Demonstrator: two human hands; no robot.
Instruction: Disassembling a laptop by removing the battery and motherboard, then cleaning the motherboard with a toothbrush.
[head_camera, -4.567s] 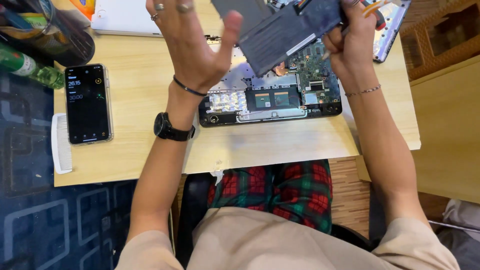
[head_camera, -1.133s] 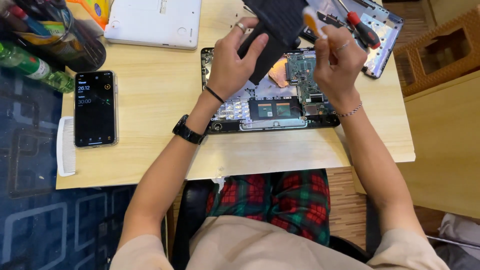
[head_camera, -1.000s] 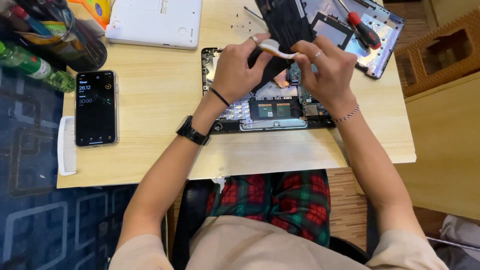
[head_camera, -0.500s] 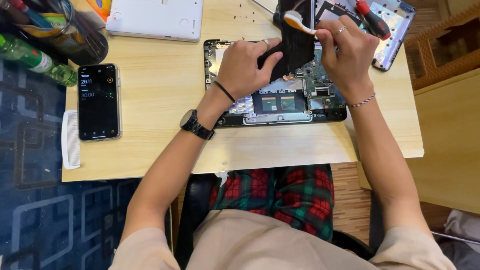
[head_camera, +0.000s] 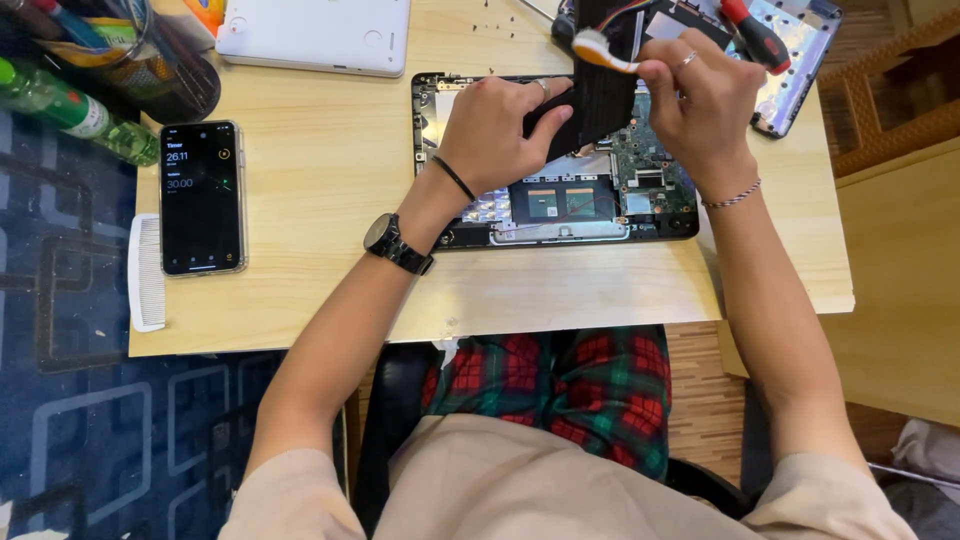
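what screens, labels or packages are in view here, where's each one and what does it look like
Phone: flat on the table, far left of the opened laptop; black rectangle, lit dark screen with pale and orange characters.
Green bottle: top-left edge, lying tilted; a pale label band wraps it.
Orange-yellow package: top edge, mostly cut off.
Left hand and right hand: hold a black flat part, no label visible.

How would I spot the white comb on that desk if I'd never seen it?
Start at the light wooden table and go to its left edge, beside the black phone lying face up. The white comb lies just left of the phone's lower half, half over the edge. It is the only small, toothed white strip there.
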